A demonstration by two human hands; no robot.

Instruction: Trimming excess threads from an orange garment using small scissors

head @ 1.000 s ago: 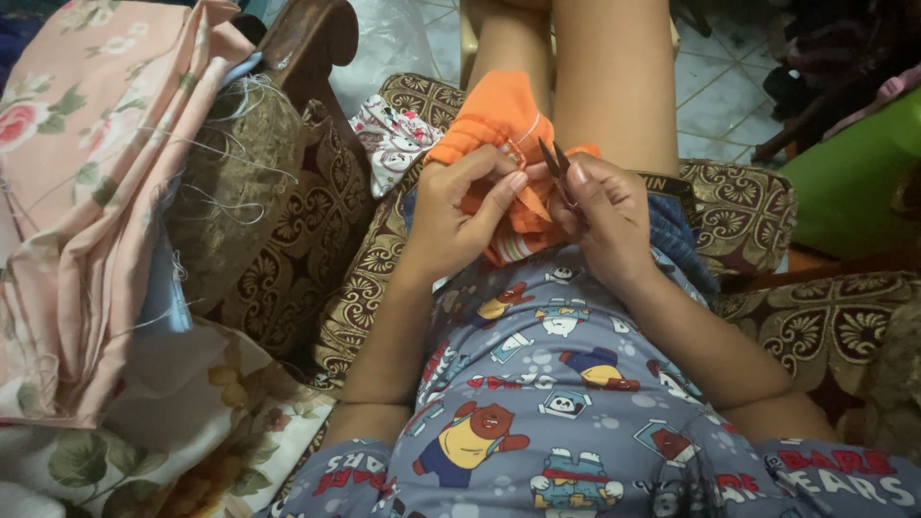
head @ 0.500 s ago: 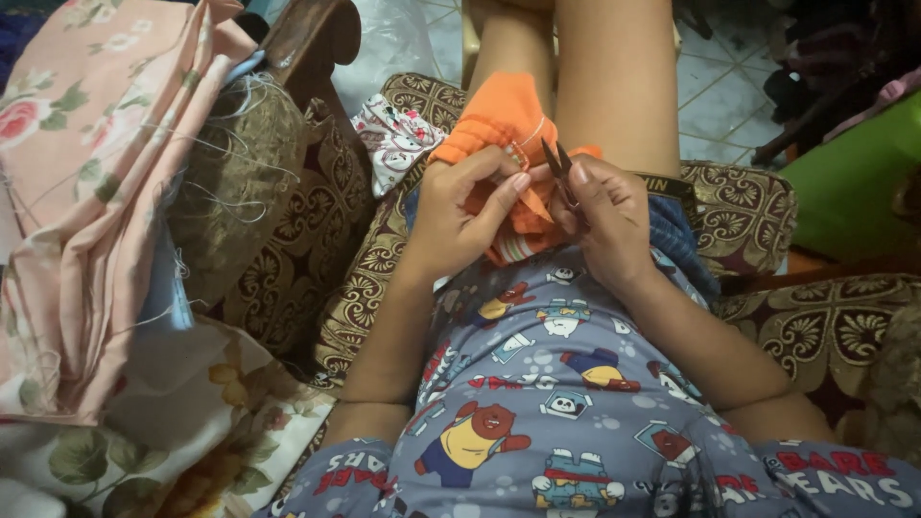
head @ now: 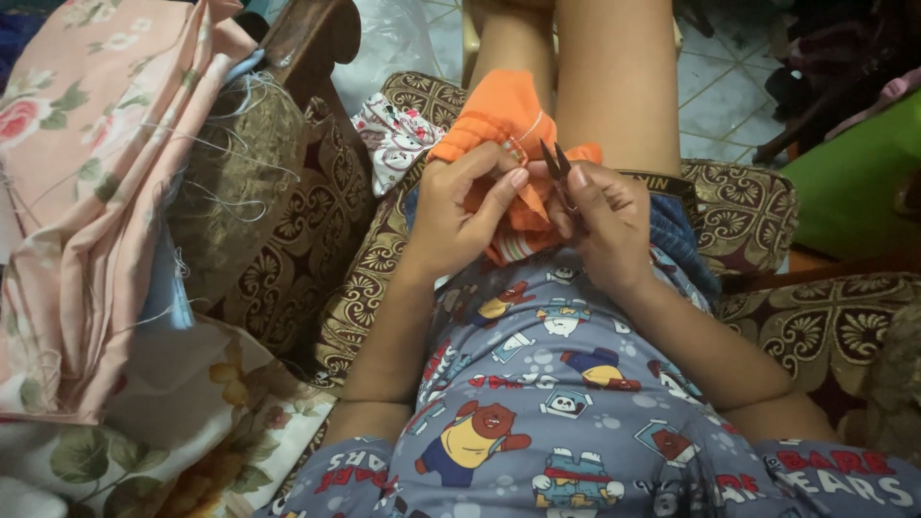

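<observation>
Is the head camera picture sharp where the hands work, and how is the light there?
Head view: the left hand and right hand on the orange cloth look fairly sharp; soft, dim indoor light, no glare; the dark top right corner loses detail.

A brown patterned armchair (head: 796, 317) with a carved wooden arm (head: 307, 38) stands on a pale tiled floor (head: 720, 86); floral fabrics (head: 86, 192) pile beside it.

— What carries everything here?
— A patterned brown armchair (head: 758, 206); the person sits in it, an orange cloth (head: 499, 120) on the lap.
— And on its arm?
— A floral pink fabric (head: 86, 144) is draped there, and a small printed cloth (head: 393, 139) lies beside it.
</observation>
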